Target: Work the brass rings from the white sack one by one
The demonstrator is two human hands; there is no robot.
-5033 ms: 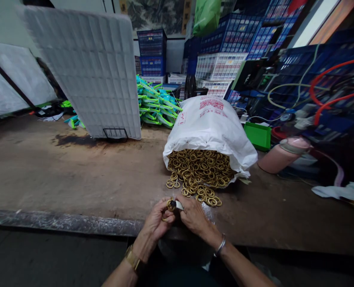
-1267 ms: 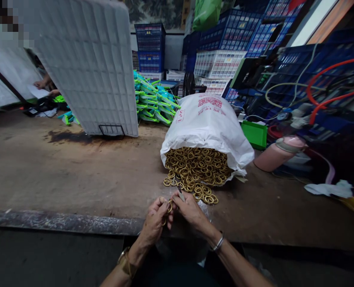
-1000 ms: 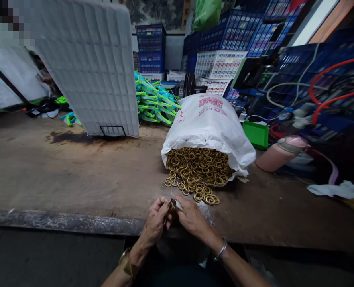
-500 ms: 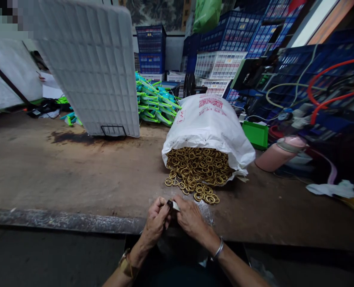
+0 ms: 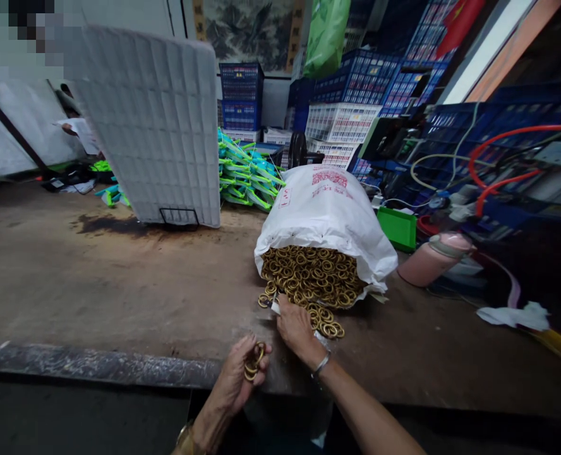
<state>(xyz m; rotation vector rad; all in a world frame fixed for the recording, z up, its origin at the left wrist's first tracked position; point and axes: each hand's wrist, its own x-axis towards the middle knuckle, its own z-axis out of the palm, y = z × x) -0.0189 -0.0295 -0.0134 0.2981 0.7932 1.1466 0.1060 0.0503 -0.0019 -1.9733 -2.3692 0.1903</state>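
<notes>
The rings (image 5: 253, 361) are plain, round and dull gold, with a slight shine along their curves. A few sit in the left hand (image 5: 239, 373), its fingers curled around them just above the table's near edge. Many more fill the mouth of the white sack (image 5: 318, 212), heaped over one another, and a loose spill (image 5: 328, 330) of them lies on the wood in front. The right hand (image 5: 298, 323) reaches over that spill, fingers closed on a small tool (image 5: 275, 308) with a white body; its dark tip points left by the outermost rings, and whether it touches one cannot be told.

The table (image 5: 167, 284) ends in a dark, scuffed edge (image 5: 95, 365) close to the person. The widest stretch of brown top lies left of the hands, giving room sideways as far as the upright ribbed panel (image 5: 157, 133).

Straight ahead, the sack blocks the way. Behind it are a green bundle (image 5: 247, 177) and stacked crates (image 5: 242, 98). To its right, a green tray (image 5: 398, 229), a leaning pink bottle (image 5: 434, 258), red hoses (image 5: 479, 158) and a crumpled cloth (image 5: 515, 316) crowd that side.
</notes>
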